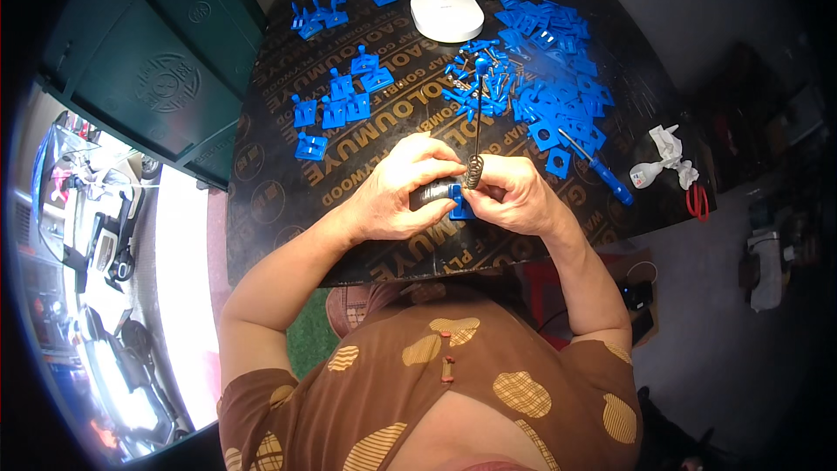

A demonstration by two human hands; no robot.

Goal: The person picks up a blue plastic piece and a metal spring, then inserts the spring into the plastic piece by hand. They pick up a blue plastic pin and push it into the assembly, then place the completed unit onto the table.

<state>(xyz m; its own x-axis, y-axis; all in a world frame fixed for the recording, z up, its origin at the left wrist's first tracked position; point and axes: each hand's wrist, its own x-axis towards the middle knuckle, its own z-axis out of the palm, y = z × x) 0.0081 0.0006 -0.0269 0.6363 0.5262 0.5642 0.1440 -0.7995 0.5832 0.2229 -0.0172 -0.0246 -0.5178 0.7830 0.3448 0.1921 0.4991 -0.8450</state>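
Both of my hands meet near the front edge of the table. My left hand [405, 187] is closed around a dark, rounded tool-like object [433, 190], whose kind I cannot make out, and its thumb touches a small blue plastic piece [459, 206]. My right hand [514, 194] pinches at the other side of that blue piece; its fingertips partly hide it. A black coiled cord [473, 171] stands between the hands, with a thin straight stretch running up from it. Just beyond my hands, small blue parts with metal pins [488, 87] lie in a heap.
Flat blue plates [558, 78] pile up at the right. Assembled blue pieces [340, 100] stand in groups at the left. A white lamp base [447, 13] is at the back. A blue-handled screwdriver [610, 181], a small white bottle [645, 174] and red loops [697, 202] lie right.
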